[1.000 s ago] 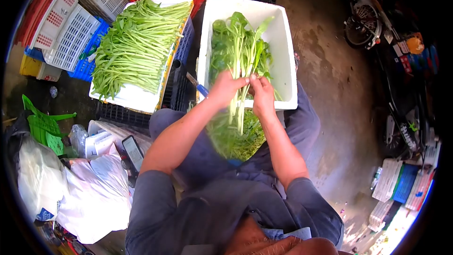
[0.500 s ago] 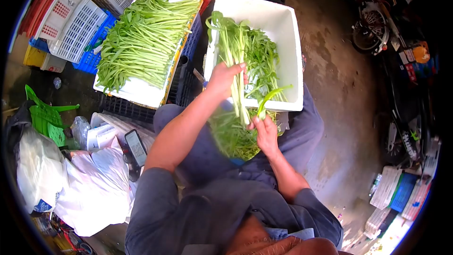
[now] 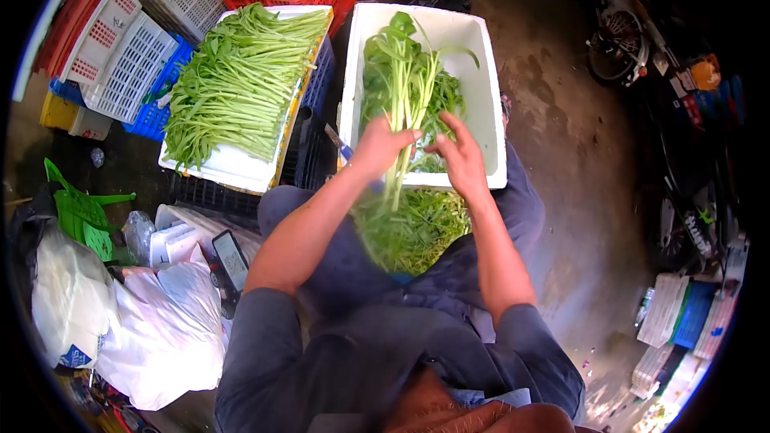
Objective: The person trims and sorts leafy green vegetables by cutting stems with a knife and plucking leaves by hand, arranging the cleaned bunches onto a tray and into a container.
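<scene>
My left hand (image 3: 383, 147) is closed round a bunch of water spinach (image 3: 407, 88), its leaves pointing away and its stalk ends hanging toward my lap. Beside it, my right hand (image 3: 463, 158) has its fingers apart over the near right part of a white foam box (image 3: 489, 104), with no stalk visible in it. Loose greens (image 3: 449, 96) lie inside the box, under the bunch. Below the box, between my legs, is a heap of leaves and trimmings (image 3: 421, 228).
To the left, rows of stalks (image 3: 241, 88) lie on a white foam lid (image 3: 228, 172) above dark crates. A knife (image 3: 337, 140) rests by the box. Stacked baskets (image 3: 132, 64), a green plastic stool (image 3: 80, 204), bags (image 3: 164, 325) and a phone (image 3: 231, 259) stand left; bicycles (image 3: 618, 40) stand right.
My right hand has moved up from the stalk ends, and the bright green piece it pinched is gone from its fingers. My left hand still grips the bunch, which now fans out more.
</scene>
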{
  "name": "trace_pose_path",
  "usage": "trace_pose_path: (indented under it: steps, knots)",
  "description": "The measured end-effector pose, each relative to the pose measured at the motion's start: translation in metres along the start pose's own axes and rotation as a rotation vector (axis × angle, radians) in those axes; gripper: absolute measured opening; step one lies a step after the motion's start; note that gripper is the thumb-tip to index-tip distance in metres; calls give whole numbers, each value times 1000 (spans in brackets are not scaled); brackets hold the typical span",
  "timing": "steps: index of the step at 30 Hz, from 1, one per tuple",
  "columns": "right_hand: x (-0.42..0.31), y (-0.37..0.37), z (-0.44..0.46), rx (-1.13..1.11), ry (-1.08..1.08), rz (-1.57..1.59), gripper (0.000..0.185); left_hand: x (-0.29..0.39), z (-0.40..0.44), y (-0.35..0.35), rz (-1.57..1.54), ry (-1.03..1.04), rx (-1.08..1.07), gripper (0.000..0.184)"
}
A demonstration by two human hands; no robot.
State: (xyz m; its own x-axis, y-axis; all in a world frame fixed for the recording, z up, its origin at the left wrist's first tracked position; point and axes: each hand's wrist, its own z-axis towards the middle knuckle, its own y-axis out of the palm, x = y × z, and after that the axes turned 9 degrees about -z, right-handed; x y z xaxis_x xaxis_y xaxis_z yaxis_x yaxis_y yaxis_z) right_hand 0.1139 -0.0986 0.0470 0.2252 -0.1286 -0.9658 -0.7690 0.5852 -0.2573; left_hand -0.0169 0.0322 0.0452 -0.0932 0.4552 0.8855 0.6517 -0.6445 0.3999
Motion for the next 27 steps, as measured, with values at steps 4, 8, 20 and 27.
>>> trace_pose_path:
  steps: [4, 8, 20, 27]
  knots:
    - [1, 15, 34, -13, -17, 96, 41, -3, -3, 3, -15, 19, -30, 30]
    - [-2, 0, 25, 100, 11, -110, 19, -3, 0, 0, -25, 5, -1, 23]
    - [25, -31, -56, -603, -354, -598, 32, 7, 8, -13, -352, -91, -17, 27]
    - [16, -46, -41, -314, 140, -454, 32, 21, 4, -36, -705, -121, -323, 26]
